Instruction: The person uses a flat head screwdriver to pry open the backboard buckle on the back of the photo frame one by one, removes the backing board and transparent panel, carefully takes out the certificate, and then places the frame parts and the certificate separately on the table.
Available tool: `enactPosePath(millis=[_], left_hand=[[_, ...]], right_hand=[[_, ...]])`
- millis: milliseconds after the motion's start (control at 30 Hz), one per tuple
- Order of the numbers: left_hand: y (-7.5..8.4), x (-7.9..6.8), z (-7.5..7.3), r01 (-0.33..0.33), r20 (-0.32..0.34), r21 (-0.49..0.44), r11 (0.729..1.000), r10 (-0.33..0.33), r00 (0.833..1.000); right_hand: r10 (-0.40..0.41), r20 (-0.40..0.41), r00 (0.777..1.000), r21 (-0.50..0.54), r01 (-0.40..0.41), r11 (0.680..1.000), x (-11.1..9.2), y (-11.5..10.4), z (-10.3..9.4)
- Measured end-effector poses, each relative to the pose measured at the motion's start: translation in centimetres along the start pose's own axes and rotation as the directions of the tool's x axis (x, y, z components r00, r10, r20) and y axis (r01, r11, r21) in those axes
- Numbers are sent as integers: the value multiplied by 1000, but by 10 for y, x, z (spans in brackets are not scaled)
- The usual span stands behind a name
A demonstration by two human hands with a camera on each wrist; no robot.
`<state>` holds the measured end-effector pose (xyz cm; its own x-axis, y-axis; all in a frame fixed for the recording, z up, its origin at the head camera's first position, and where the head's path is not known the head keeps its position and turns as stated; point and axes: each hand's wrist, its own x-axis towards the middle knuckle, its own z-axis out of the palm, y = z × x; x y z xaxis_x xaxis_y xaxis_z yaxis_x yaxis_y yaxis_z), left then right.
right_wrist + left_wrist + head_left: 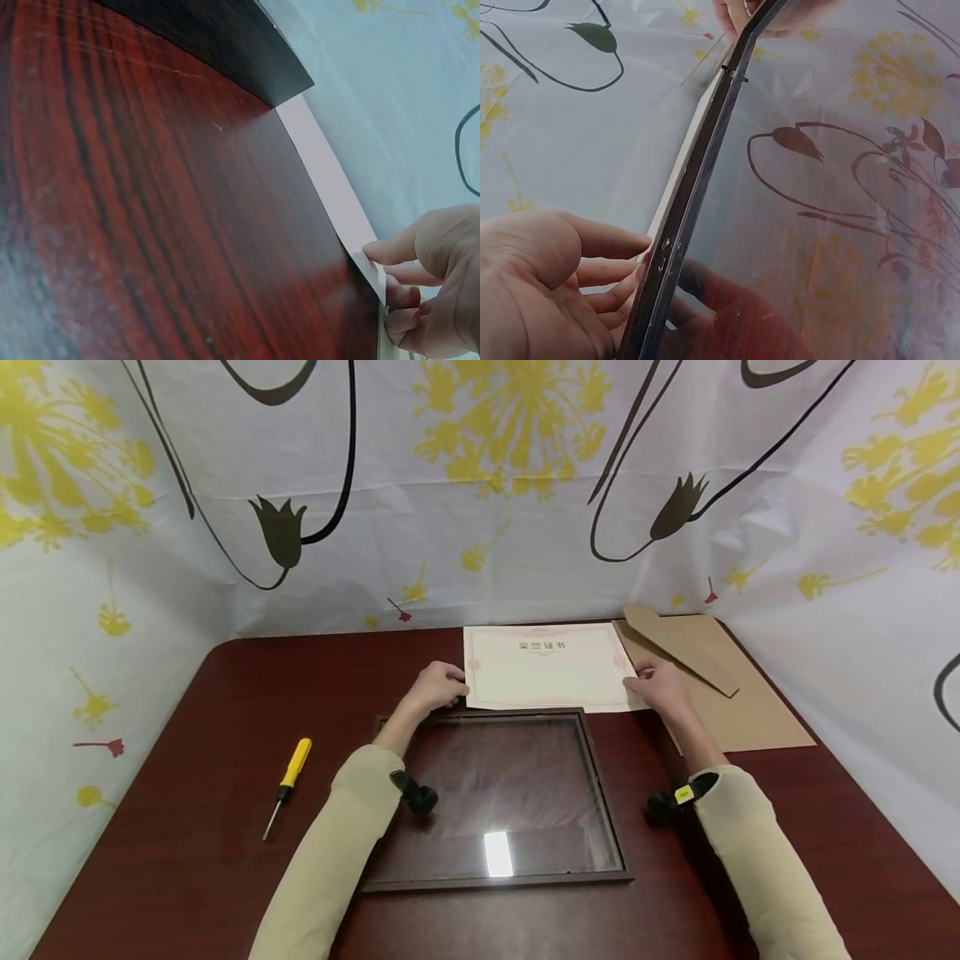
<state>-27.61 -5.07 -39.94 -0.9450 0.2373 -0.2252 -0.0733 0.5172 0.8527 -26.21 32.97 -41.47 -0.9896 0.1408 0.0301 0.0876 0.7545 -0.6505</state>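
A cream certificate (pixel 551 672) with a pink border and printed characters lies behind a dark picture frame (pixel 609 810) with a glass pane. My left hand (pixel 437 685) pinches the certificate's left edge near its lower corner. At the opposite edge my right hand (pixel 658 687) pinches the lower right corner between thumb and fingers. In the left wrist view, the frame's side bar (pixel 682 202) partly hides the left fingers (pixel 604 244). The right wrist view shows the paper's edge (pixel 330 180) held by the right thumb and fingers (pixel 401 247).
A brown paper envelope (pixel 750 693) with its flap raised lies at the back right, beside the right hand. On the left of the dark red table (pixel 187 793) rests a yellow-handled screwdriver (pixel 292 772). A patterned white cloth (pixel 337 593) hangs behind the table.
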Motion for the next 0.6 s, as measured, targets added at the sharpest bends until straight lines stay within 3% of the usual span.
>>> enactPosePath(millis=[267,600], left_hand=[[3,-4,0,3,45,32,999,-4,999],[3,-7,0,1,56,13,1000,-2,998]], right_hand=[[-31,20,999,5,31,1000,2,4,1],[-4,44,999,13,4,1000,4,4,0]])
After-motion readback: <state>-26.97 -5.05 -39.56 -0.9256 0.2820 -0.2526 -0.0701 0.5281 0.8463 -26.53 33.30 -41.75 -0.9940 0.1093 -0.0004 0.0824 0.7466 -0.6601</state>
